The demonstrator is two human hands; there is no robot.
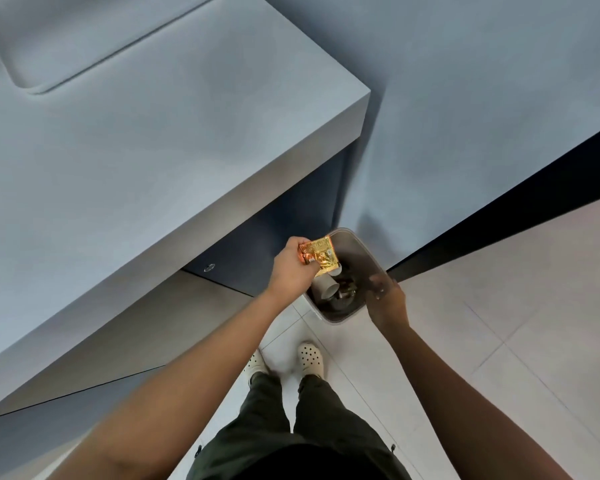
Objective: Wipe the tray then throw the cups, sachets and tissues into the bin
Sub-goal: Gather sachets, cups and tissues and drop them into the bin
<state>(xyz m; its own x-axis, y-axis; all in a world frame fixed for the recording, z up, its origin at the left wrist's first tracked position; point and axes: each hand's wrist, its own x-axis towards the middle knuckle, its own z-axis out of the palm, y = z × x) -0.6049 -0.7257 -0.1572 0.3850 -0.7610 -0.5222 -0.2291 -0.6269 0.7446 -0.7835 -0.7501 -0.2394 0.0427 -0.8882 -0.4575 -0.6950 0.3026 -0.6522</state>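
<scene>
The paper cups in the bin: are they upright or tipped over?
Tipped over. Both paper cups lie on their sides inside the bin, open mouths facing sideways.

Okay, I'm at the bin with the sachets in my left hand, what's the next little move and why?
Probably let go: the left hand pinches the gold sachets right over the open bin, where paper cups already lie. The right hand hovers empty by the rim.

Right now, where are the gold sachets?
In the head view, the gold sachets are pinched in the left hand, held over the near-left rim of the bin, just above the paper cups inside.
</scene>
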